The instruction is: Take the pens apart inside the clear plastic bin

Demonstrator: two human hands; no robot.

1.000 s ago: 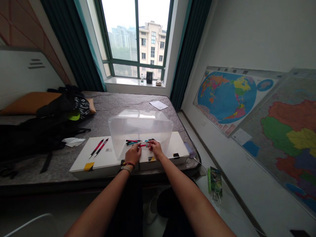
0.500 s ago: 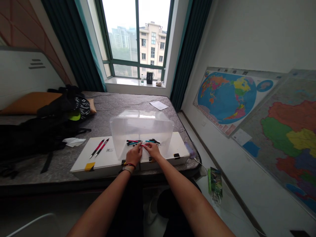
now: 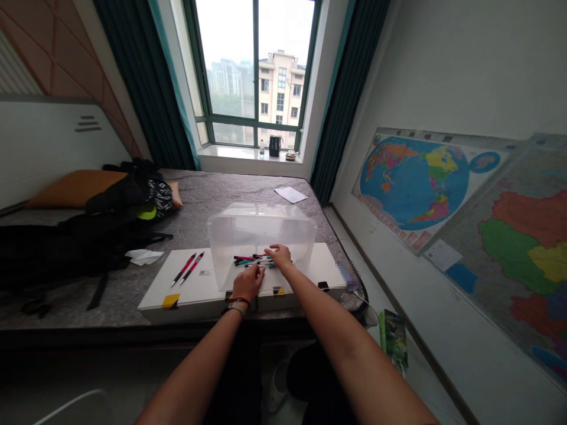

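Observation:
A clear plastic box (image 3: pixel 261 229) lies on its side on a white flat box (image 3: pixel 325 262), its open side facing me. Inside it is a loose pile of pens (image 3: pixel 243 260), with red, teal and black parts. At the front edge of the pile is my left hand (image 3: pixel 248 284), its fingers curled together; what they hold, if anything, is hidden. My right hand (image 3: pixel 280 257) hovers over the right end of the pile, fingers stretched leftward and slightly apart, with no pen visible in it. Two red and black pens (image 3: pixel 192 268) lie side by side on the white box's left part.
The white box rests on a grey mattress (image 3: pixel 239 188). Black bags (image 3: pixel 119 200) and a crumpled tissue (image 3: pixel 144 256) lie left. A paper sheet (image 3: pixel 290 195) is behind the plastic box. A cable and a green package (image 3: pixel 393 337) are at lower right.
My hands, together at the pens before, have come apart. The right has lifted up and away over the pile; the left stays low in front. The view has shifted slightly.

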